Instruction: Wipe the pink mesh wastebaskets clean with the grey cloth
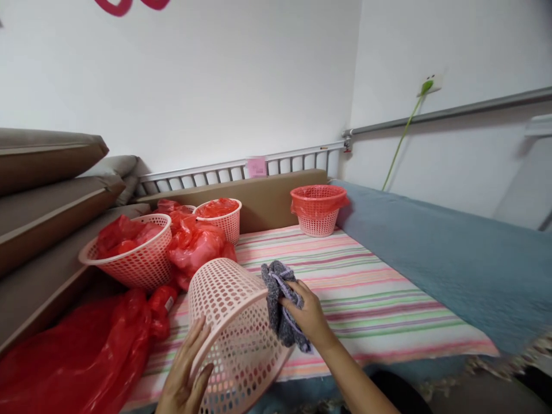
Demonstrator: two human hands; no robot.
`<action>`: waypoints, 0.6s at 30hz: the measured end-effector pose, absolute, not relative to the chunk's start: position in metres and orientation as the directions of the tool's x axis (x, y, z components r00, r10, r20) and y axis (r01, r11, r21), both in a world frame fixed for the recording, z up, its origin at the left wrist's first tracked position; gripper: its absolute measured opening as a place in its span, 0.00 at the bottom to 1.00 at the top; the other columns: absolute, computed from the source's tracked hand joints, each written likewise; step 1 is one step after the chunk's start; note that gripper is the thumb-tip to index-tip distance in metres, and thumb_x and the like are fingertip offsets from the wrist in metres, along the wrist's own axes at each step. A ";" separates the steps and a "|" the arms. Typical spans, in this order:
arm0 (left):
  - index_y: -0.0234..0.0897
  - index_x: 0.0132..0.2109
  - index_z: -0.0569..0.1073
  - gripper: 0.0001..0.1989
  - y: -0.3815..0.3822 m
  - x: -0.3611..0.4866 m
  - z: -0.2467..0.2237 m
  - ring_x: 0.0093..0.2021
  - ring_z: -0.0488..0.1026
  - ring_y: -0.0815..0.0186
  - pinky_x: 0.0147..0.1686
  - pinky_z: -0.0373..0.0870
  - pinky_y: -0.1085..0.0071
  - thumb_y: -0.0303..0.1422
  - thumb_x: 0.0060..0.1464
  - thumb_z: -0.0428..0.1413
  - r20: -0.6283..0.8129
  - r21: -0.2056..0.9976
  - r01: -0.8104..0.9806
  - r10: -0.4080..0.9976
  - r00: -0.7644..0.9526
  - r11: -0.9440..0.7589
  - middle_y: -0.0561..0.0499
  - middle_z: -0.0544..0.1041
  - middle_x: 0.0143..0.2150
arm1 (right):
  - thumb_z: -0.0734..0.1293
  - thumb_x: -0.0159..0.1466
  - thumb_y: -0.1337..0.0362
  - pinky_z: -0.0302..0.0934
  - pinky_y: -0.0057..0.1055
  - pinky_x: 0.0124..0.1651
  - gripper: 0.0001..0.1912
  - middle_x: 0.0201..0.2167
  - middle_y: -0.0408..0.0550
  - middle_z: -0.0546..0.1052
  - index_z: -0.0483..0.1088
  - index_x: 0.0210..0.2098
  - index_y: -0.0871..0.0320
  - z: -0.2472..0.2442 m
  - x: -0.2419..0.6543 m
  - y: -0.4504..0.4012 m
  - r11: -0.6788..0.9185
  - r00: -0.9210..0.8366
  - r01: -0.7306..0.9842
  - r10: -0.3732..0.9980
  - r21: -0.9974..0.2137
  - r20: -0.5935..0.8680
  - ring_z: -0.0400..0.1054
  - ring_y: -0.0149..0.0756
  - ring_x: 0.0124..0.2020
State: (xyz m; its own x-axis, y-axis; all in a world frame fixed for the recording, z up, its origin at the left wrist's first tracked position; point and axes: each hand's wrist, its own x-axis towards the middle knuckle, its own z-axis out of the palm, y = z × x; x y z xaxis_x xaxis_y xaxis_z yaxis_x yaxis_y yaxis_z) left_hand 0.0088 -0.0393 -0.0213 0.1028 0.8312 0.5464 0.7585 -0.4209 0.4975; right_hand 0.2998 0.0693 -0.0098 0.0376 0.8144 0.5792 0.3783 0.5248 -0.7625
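Left hand (183, 365) grip straddles rim of pink basket (226, 287), tipped sideways on striped cloth (371, 282); right hand (308, 310) grip clutches grey rag (275, 287) against rim. Slack left hold could let basket roll.

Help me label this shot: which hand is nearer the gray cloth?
Right. The right hand holds the gray cloth at the pink basket's rim; the left hand is at the rim's left side, apart from the cloth.

We can't read any words or numbers here. We see 1 small white label (169, 303) on the red plastic bundle (158, 317), too tiny, and 1 pink square (257, 167) on the radiator (207, 173), too blurry.
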 end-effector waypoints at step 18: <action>0.42 0.59 0.67 0.21 -0.002 0.034 0.034 0.62 0.61 0.57 0.58 0.63 0.56 0.28 0.60 0.46 0.517 0.198 0.790 0.747 0.419 -0.580 0.43 0.67 0.61 | 0.71 0.51 0.67 0.56 0.36 0.42 0.21 0.36 0.46 0.70 0.73 0.45 0.46 0.044 0.238 0.030 0.781 -0.371 0.532 0.563 -0.328 0.739 0.62 0.41 0.40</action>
